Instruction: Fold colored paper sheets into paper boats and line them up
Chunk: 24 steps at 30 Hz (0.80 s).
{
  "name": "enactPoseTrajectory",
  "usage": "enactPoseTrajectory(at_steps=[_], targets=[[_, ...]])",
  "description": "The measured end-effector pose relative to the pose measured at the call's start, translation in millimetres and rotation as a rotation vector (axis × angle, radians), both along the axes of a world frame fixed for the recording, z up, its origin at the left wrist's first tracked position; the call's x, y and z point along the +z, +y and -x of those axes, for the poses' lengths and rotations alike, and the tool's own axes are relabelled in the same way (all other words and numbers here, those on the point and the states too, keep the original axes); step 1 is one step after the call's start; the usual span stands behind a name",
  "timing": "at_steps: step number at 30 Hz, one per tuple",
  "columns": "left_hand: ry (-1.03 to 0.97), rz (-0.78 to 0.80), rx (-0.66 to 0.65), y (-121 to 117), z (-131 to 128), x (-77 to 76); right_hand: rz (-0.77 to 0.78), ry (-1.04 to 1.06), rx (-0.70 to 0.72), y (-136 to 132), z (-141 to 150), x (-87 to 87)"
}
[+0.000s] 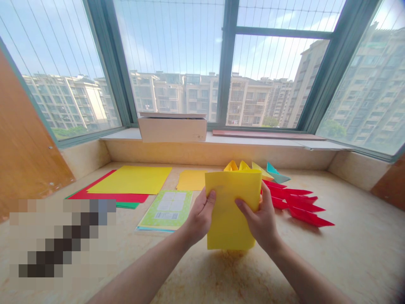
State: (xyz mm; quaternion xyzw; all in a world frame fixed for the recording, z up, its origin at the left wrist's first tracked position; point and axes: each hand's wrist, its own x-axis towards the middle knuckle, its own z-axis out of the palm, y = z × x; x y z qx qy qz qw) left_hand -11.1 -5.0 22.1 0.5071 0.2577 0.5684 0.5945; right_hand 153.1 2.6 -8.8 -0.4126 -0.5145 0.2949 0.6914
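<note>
A folded sheet of yellow paper [226, 215] is held upright in front of me, just above the stone surface. My left hand [202, 211] pinches its left edge, thumb on the near face. On the right side my right hand [261, 215] grips it, the thumb lying across the near face and the fingers behind, partly hidden. The top edge shows a slight opening between layers. Beyond the sheet and to its right stand several folded paper boats: red boats [305, 202], a teal boat [276, 173] and yellow-orange boats [232, 166], partly covered by the sheet.
Yellow sheets [133, 179] lie over red paper [107, 197] and green paper [128, 205] at the left. Nearby are an orange-yellow sheet [190, 180] and a green patterned paper pack [167, 207]. A white box [172, 128] stands on the window ledge [268, 142]. A blurred patch covers the lower left.
</note>
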Motion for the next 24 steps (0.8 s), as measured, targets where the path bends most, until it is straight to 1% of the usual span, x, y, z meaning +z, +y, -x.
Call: enactPoseTrajectory(at_steps=[4,9,16,20,22,24], targets=[[0.018,-0.046,-0.021,0.2,0.0,0.7,0.014,0.024,0.02,-1.4,0.8,3.3],[0.043,-0.104,-0.014,-0.7,-0.8,2.6,0.013,0.061,0.036,-3.1,1.4,6.5],[0.001,-0.034,-0.029,0.0,-0.7,0.0,0.006,0.074,0.083,-6.7,2.3,11.0],[0.01,-0.042,-0.024,-0.9,-0.3,2.0,0.013,0.078,0.086,-6.9,1.3,10.3],[0.025,-0.06,-0.014,-2.1,-0.2,3.2,0.016,0.098,0.124,-6.7,0.6,11.3],[0.047,-0.085,0.005,-3.5,-0.1,4.4,0.03,0.134,0.2,-6.5,-0.3,13.7]])
